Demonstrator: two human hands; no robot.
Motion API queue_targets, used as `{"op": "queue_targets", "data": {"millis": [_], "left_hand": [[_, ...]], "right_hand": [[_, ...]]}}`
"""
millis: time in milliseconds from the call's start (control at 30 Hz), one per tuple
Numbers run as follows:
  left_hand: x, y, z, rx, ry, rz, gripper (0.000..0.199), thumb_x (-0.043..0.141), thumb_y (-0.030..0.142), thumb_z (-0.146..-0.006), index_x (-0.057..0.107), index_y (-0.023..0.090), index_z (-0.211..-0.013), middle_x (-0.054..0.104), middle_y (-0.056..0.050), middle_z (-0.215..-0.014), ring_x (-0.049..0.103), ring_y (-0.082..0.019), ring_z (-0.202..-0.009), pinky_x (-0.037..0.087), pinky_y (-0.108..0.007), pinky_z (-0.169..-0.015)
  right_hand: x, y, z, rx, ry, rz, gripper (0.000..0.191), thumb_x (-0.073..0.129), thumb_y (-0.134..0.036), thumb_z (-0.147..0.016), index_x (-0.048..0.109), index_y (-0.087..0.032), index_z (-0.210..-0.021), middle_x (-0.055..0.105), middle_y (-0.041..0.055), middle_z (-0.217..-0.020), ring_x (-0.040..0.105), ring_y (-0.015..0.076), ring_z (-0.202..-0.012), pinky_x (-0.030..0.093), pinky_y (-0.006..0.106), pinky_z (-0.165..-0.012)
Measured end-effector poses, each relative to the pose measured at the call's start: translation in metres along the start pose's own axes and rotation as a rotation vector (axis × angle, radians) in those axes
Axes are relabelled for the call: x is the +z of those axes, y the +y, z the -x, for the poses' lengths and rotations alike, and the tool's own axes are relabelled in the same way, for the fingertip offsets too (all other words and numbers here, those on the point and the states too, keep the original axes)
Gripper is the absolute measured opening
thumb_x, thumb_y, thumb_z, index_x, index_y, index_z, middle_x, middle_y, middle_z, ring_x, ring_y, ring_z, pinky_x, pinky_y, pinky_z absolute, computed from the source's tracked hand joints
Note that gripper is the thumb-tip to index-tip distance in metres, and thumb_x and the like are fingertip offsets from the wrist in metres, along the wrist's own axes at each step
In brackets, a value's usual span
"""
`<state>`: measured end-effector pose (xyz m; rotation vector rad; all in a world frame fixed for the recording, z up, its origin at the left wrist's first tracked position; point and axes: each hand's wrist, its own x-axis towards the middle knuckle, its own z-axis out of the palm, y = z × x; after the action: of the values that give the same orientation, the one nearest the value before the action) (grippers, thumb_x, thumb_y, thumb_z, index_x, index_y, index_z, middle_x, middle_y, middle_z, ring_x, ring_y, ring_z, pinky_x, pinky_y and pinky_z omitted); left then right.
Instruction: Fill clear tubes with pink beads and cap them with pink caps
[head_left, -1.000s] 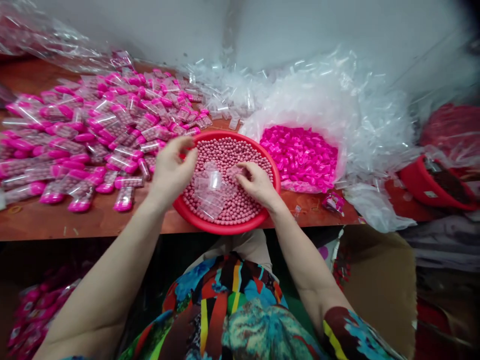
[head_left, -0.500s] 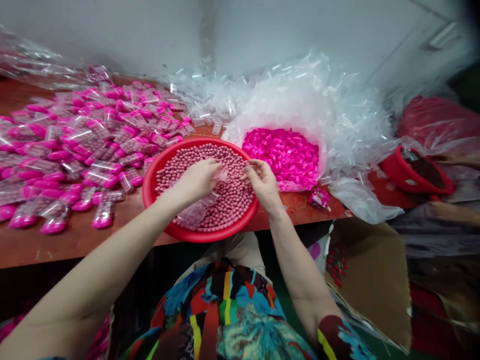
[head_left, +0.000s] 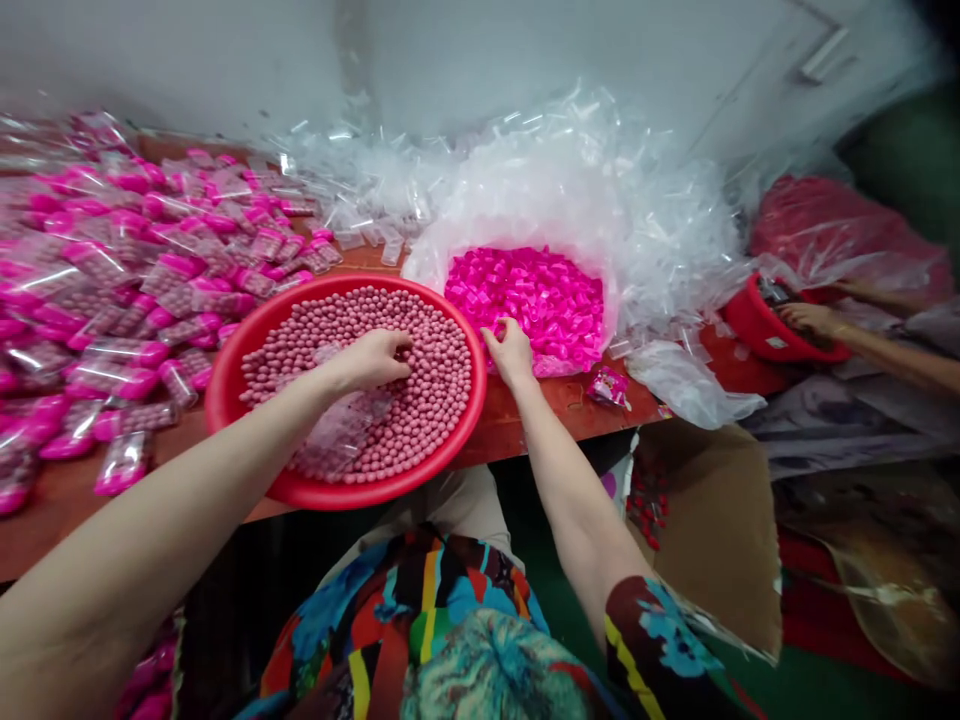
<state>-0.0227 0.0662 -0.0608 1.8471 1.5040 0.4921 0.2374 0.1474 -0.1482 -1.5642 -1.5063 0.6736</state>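
Note:
Over the pink beads [head_left: 431, 395] in a large red basin [head_left: 217, 385], my left hand [head_left: 373, 360] is closed with its fingers curled down; what is in them, if anything, is hidden. Clear plastic containers [head_left: 341, 435] lie on the beads beneath my left wrist. My right hand [head_left: 513, 352] is just past the basin's right rim, its fingertips a little apart and nothing visible between them. It is beside the front left edge of a white plastic bag [head_left: 517, 210] full of bright pink caps [head_left: 532, 300].
Filled bead containers with pink caps [head_left: 112, 300] are heaped left of the basin. Clear empty containers [head_left: 660, 220] pile up along the wall. A small pink packet [head_left: 608, 387] lies near the table edge. At right, another person's hand [head_left: 814, 320] is in a red tub [head_left: 757, 325].
My right hand has moved away from the beads, past the basin rim towards the pink caps. The left hand stays over the beads, its fingers curled lower. The whole view has shifted.

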Motion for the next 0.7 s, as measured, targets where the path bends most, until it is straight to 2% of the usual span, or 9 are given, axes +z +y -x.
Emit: {"op": "queue_targets", "data": {"millis": [33,133,267,400,467,533,633,700], "left_hand": [[-0.003,0.0,0.005,-0.022,0.006,0.192,0.01,0.074,0.023,-0.072,0.076,0.019,-0.081,0.071,-0.003,-0.076,0.067,-0.022,-0.075,0.053,-0.028,-0.071],[-0.011,0.002,0.024,-0.082,0.029,0.641,0.031,0.087,0.034,-0.067,0.079,0.017,-0.091,0.075,-0.005,-0.089,0.068,-0.019,-0.08,0.053,-0.026,-0.074],[-0.014,0.009,0.052,-0.118,0.081,0.952,0.04,0.092,0.035,-0.067,0.079,0.013,-0.098,0.077,-0.01,-0.098,0.07,-0.019,-0.089,0.055,-0.029,-0.084],[-0.008,0.023,0.074,-0.127,0.1,1.229,0.031,0.088,0.032,-0.077,0.073,0.011,-0.095,0.076,-0.015,-0.104,0.074,-0.025,-0.098,0.059,-0.037,-0.091],[-0.005,0.031,0.082,-0.131,0.069,1.326,0.027,0.084,0.028,-0.081,0.069,0.012,-0.096,0.076,-0.015,-0.106,0.076,-0.027,-0.096,0.062,-0.039,-0.086],[0.0,0.036,0.089,-0.135,0.006,1.384,0.026,0.081,0.026,-0.083,0.065,0.014,-0.1,0.075,-0.015,-0.105,0.078,-0.029,-0.091,0.065,-0.038,-0.074],[0.008,0.038,0.099,-0.14,-0.049,1.412,0.027,0.077,0.027,-0.086,0.06,0.016,-0.104,0.075,-0.013,-0.101,0.078,-0.028,-0.074,0.059,-0.029,-0.05],[0.015,0.037,0.106,-0.157,-0.033,1.416,0.027,0.074,0.028,-0.087,0.058,0.016,-0.104,0.074,-0.012,-0.096,0.075,-0.024,-0.061,0.051,-0.023,-0.04]], "right_hand": [[0.005,-0.001,-0.001,0.011,-0.007,-0.013,0.039,0.074,-0.04,-0.079,0.068,-0.016,-0.109,0.074,0.0093,-0.098,0.066,0.0254,-0.098,0.05,0.043,-0.101],[0.003,0.0,-0.001,0.044,0.004,-0.085,0.035,0.07,-0.035,-0.079,0.064,-0.016,-0.107,0.072,0.0084,-0.097,0.066,0.0234,-0.093,0.053,0.04,-0.095],[-0.019,-0.003,0.003,0.104,0.007,-0.225,0.034,0.062,-0.037,-0.082,0.059,-0.017,-0.11,0.068,0.0013,-0.082,0.064,0.0171,-0.073,0.054,0.03,-0.07],[-0.039,-0.033,0.019,0.147,-0.103,-0.467,0.037,0.065,-0.036,-0.077,0.057,-0.02,-0.109,0.068,-0.0016,-0.08,0.06,0.0116,-0.061,0.048,0.023,-0.057],[-0.043,-0.058,0.036,0.125,-0.217,-0.623,0.037,0.067,-0.034,-0.075,0.057,-0.021,-0.108,0.069,-0.0019,-0.083,0.058,0.01,-0.059,0.046,0.022,-0.055],[-0.042,-0.084,0.056,0.058,-0.325,-0.694,0.034,0.066,-0.035,-0.079,0.057,-0.023,-0.109,0.07,-0.0021,-0.084,0.056,0.0095,-0.059,0.046,0.022,-0.056],[-0.034,-0.112,0.081,-0.076,-0.41,-0.612,0.029,0.064,-0.041,-0.091,0.059,-0.025,-0.114,0.07,-0.0006,-0.091,0.058,0.0115,-0.065,0.05,0.025,-0.063],[-0.027,-0.118,0.09,-0.197,-0.411,-0.462,0.026,0.062,-0.042,-0.095,0.062,-0.025,-0.115,0.072,0.0022,-0.1,0.064,0.0152,-0.079,0.055,0.03,-0.076]]}}
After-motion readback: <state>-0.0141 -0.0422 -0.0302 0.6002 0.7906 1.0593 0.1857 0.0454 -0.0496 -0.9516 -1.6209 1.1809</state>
